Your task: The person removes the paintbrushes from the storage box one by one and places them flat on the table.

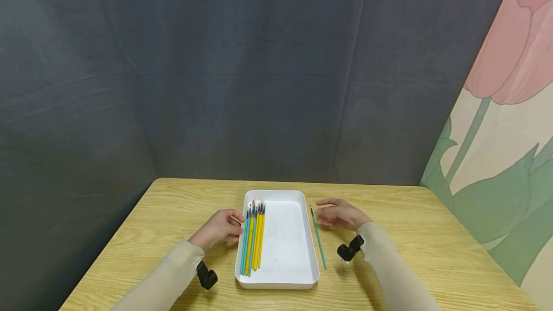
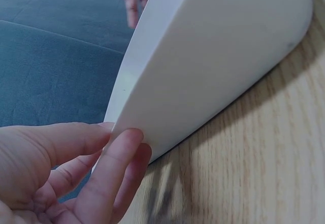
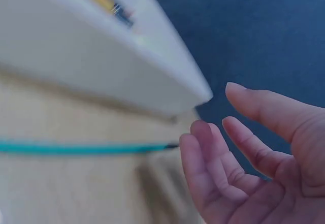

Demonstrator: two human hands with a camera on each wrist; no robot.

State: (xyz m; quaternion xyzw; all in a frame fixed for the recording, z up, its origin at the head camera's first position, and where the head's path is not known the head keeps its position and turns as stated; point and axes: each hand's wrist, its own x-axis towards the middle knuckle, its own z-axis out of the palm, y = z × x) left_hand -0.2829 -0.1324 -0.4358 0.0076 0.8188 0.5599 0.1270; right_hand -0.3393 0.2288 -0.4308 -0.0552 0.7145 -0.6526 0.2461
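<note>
A white rectangular tray [image 1: 289, 246] lies on the table, with several teal and yellow paintbrushes [image 1: 261, 236] side by side along its left part, bristles toward the far end. My left hand [image 1: 221, 227] pinches the tray's left rim; in the left wrist view the thumb is at the rim and the fingers [image 2: 109, 176] lie against the outer wall. To the right of the tray, a single teal paintbrush [image 1: 318, 237] lies on the wood. My right hand [image 1: 341, 214] hovers beside its bristle end, fingers [image 3: 193, 168] loosely bent and apart from the thumb, holding nothing.
The light wooden table [image 1: 190, 200] ends at a dark grey curtain [image 1: 259, 85] behind and on the left. On the right stands a wall [image 1: 497, 143] painted with a pink tulip. Black wrist cameras are strapped over both cream sleeves [image 1: 390, 263].
</note>
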